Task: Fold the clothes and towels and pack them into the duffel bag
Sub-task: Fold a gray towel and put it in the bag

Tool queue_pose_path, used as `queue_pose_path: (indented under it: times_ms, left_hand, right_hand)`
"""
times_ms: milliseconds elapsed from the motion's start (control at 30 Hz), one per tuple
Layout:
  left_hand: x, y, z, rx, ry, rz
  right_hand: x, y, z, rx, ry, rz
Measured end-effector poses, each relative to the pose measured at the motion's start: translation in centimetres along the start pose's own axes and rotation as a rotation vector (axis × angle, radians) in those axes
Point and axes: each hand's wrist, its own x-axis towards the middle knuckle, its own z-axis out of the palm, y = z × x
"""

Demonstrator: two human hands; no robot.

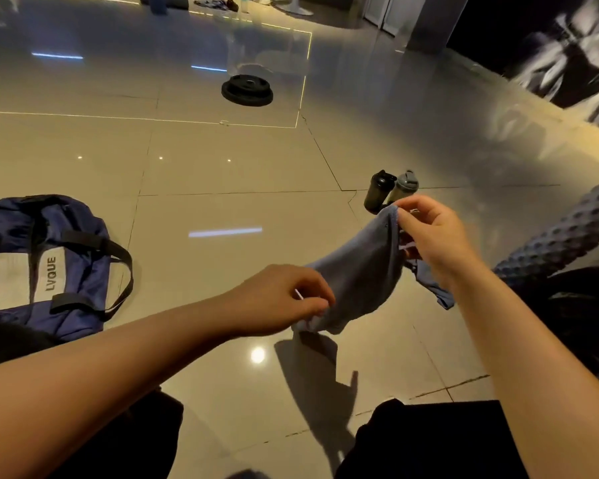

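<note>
cloth: a small blue-grey cloth is held up in the air over the tiled floor, stretched between both hands. Probably lifted clear so it can hang straight and the corners can be found before a fold is made.

left hand: the left hand is closed on the lower end of the cloth, fingers curled round a bunched corner. That end looks gathered rather than flat, so some sorting out is likely needed there first.

right hand: the right hand is pinching the upper edge between thumb and fingertips, held higher than the left, so the fabric slopes down between them. A loose bit is left dangling below the right wrist.

what it is: kinda hard to call – could be a small towel or a garment, the lighting is dim and the shape is crumpled.

duffel bag: the navy duffel bag is sat on the floor well off to the left, straps flopped over it, within reach for packing once folding is done. Whether it's unzipped can't be made out.

bottles: two shaker bottles are stood just behind the cloth, not touched.

weight plate: a dark weight plate is lying further out on the tiles, well apart from everything.

progress: folding of this piece looks barely started, nothing of it packed yet.
</note>
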Motion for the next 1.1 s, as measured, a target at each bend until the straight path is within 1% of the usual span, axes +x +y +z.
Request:
queue_pose_path:
  times_ms: [133, 200, 333, 433, 500, 600, 633, 700, 767, 833, 900, 967, 1000, 1033, 1100]
  left_hand:
    - [0.3, 0.8, -1.1, -0.017, 0.277, 0.019]
    - [0.6, 1.2, -1.5, -0.062, 0.351, 0.035]
    - [1.3, 1.5, -2.0, -0.166, 0.419, 0.015]
    - [1.7, 1.5, -2.6, -0.27, 0.413, 0.049]
    - [1.8, 1.7, -3.1, -0.245, 0.393, 0.057]
    - [1.6, 2.0, -3.9, -0.186, 0.439, 0.073]
    - [1.3, 2.1, -4.2, -0.177, 0.453, 0.093]
    - [0.8, 2.2, -5.0, -0.165, 0.48, 0.148]
    - [0.3, 2.4, -5.9, -0.184, 0.53, 0.202]
    - [-0.2, 2.5, -6.8, -0.21, 0.581, 0.227]
    - [-0.6, 2.5, -8.1, -0.218, 0.65, 0.224]
    - [-1.2, 2.1, -9.9, -0.204, 0.754, 0.212]
    - [-1.6, 1.8, -10.8, -0.177, 0.795, 0.203]
    - [-1.9, 1.3, -11.7, -0.138, 0.819, 0.186]
    - [-2.3, 0.1, -12.8, -0.059, 0.833, 0.121]
  right_hand:
    - [-1.3, -1.3, 2.0, 0.029, -0.169, -0.064]
    - [-1.9, -1.7, 3.3, -0.006, -0.246, -0.138]
    - [-2.6, -2.4, 5.0, -0.1, -0.237, -0.239]
    - [-2.8, -2.9, 5.0, -0.078, -0.238, -0.24]
    - [-2.9, -3.0, 5.0, -0.065, -0.235, -0.23]
    - [-2.9, -3.0, 5.1, -0.011, -0.26, -0.185]
    - [-2.8, -3.0, 5.0, 0.013, -0.305, -0.16]
    - [-2.6, -2.6, 4.6, 0.02, -0.47, -0.128]
    - [-2.5, -1.9, 4.7, -0.071, -0.624, -0.13]
    - [-2.5, -0.6, 5.3, -0.191, -0.683, -0.103]
    - [-2.0, 1.3, 5.7, -0.397, -0.657, -0.084]
    - [-1.4, 2.8, 5.7, -0.634, -0.596, -0.066]
    - [-1.0, 3.1, 5.4, -0.666, -0.552, -0.037]
    - [-0.7, 3.3, 5.0, -0.64, -0.502, -0.005]
    - [-0.4, 2.9, 4.1, -0.528, -0.416, 0.016]
